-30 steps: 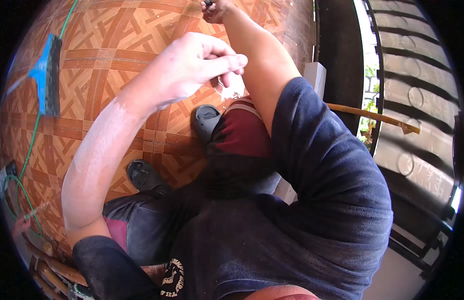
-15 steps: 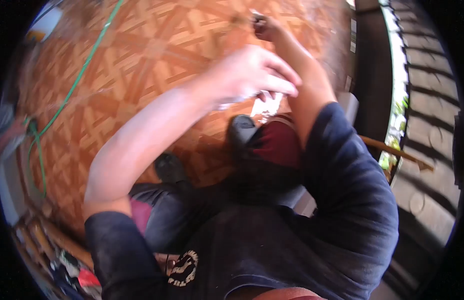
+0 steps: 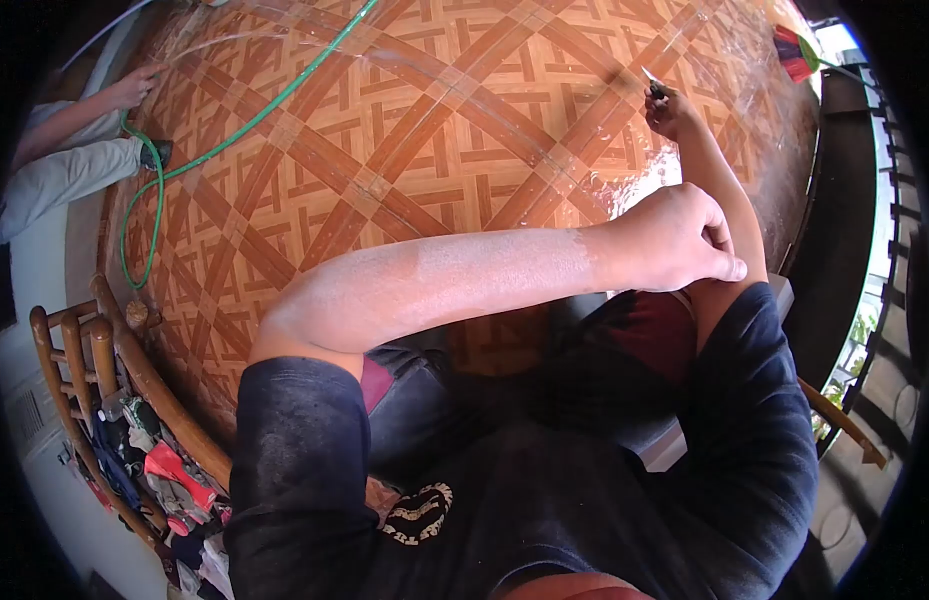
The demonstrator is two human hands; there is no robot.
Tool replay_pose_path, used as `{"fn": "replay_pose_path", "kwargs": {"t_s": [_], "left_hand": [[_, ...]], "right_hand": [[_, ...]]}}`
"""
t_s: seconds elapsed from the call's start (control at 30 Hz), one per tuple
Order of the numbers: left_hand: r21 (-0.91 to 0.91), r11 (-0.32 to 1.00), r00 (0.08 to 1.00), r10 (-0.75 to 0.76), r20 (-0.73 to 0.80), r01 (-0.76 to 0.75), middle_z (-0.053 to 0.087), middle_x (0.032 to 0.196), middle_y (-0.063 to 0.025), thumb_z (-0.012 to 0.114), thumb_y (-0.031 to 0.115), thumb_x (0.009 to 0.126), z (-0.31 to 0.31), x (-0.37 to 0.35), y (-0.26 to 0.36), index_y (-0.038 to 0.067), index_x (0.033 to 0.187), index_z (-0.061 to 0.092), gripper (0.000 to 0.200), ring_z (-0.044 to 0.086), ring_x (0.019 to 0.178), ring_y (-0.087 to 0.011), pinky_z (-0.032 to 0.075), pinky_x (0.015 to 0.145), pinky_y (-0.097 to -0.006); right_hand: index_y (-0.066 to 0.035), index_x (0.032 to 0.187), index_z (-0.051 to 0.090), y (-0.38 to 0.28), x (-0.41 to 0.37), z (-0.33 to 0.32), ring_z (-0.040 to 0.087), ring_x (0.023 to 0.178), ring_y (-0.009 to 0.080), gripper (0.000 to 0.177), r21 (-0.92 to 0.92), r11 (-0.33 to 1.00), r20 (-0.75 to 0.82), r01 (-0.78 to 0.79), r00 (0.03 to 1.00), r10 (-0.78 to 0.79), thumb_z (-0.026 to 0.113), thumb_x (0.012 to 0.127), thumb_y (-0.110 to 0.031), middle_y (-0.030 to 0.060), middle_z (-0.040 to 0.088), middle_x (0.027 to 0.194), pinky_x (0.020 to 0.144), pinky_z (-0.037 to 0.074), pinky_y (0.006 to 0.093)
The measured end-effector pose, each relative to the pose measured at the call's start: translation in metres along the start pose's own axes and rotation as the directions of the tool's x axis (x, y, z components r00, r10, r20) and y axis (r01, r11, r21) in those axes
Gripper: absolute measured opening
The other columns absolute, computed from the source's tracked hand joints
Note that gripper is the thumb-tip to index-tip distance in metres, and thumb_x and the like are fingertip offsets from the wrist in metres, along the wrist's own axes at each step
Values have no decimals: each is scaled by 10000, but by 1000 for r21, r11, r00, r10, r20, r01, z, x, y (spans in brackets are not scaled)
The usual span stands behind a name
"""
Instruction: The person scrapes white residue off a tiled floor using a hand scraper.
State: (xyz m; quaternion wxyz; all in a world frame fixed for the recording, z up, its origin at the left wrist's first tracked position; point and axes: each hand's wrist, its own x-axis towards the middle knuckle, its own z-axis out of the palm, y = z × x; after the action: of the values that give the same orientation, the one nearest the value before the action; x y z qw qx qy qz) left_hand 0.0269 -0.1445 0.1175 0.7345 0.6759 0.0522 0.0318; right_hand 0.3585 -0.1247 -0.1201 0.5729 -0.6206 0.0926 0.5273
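My right arm reaches forward over the tiled floor. In that hand [image 3: 668,115] is a small dark-bodied tool [image 3: 656,86] with a bright pointed tip; its exact kind is hard to make out. My left arm bends across in front of my body, pale and dusty-looking along the forearm. My left hand [image 3: 674,240] is beside the inner bend of my right elbow, its fingers curled and the thumb side close together, apparently against the skin. Anything between those fingertips is hidden. My knees, in dark trousers with maroon patches [image 3: 652,335], are below the arms.
Wet, wood-patterned tiles [image 3: 424,130] cover the floor. A green hose [image 3: 284,98] runs across the left, near another person's hand [image 3: 136,87] and pale trousers. Clothes [image 3: 179,480] lie by a wooden frame [image 3: 102,360]. A red-and-green object [image 3: 796,54] stands at the far right.
My left hand's fingers, spread over my right forearm before, are now curled near the elbow. The view has shifted, showing more of the other person and the wooden frame.
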Motion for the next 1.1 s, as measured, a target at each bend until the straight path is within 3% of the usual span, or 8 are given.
{"fn": "replay_pose_path", "kwargs": {"t_s": [0.3,0.37,0.5,0.57,0.63,0.87,0.97,1.1], "left_hand": [[86,996,999,27,-39,-24,675,771,-173,721,206,798,2,-5,10,-59,831,685,270,654,707,-211,513,690,-307],[82,997,1000,13,-22,-11,676,772,-175,724,213,796,0,-5,13,-58,827,687,275,655,704,-212,510,688,-308],[51,999,1000,-9,4,9,678,770,-175,729,224,793,-2,-7,16,-56,815,689,284,653,701,-211,499,681,-305],[73,997,1000,-5,9,4,677,759,-162,721,216,802,-2,-6,13,-58,821,688,277,645,700,-190,494,684,-303],[-22,998,997,-51,60,52,676,754,-147,714,219,811,-5,-5,14,-62,827,687,283,633,705,-169,491,684,-300],[-75,987,983,-129,129,139,682,773,-123,693,213,837,-9,-6,24,-65,847,688,278,616,731,-138,479,716,-281],[-65,985,977,-145,158,157,680,797,-103,672,202,855,-8,-5,22,-53,888,678,257,607,740,-125,474,722,-272],[-191,958,953,-160,258,213,641,820,-37,616,193,898,-12,-7,31,-25,928,636,221,571,771,-86,457,735,-239]], "right_hand": [[-143,811,564,7,1,1,575,608,94,172,-41,999,-27,-5,1000,4,544,922,-273,-9,634,708,551,437,263],[-101,764,603,8,-1,2,548,584,103,304,-64,998,-51,-18,999,14,528,929,-345,-4,567,619,539,446,249],[-120,770,600,10,-4,7,547,590,89,268,-77,997,-57,-16,998,12,531,923,-329,-18,580,632,536,435,249],[-131,782,586,14,0,6,547,562,102,211,-73,997,-66,-27,998,22,557,905,-300,-13,596,655,521,422,254],[-130,784,584,14,-4,9,556,570,100,204,-86,996,-59,27,998,-32,569,896,-300,-8,604,668,516,421,256],[-149,824,582,14,-1,15,564,594,97,172,-123,992,-100,-25,995,13,561,900,-301,-22,621,694,582,433,288],[-144,800,574,13,-7,16,568,600,93,237,-148,989,-123,-13,992,-6,615,887,-360,-29,613,688,565,445,271],[-136,827,582,6,-26,14,540,537,97,197,-196,981,-201,-3,979,-37,577,889,-323,-1,604,665,482,403,246]]}}
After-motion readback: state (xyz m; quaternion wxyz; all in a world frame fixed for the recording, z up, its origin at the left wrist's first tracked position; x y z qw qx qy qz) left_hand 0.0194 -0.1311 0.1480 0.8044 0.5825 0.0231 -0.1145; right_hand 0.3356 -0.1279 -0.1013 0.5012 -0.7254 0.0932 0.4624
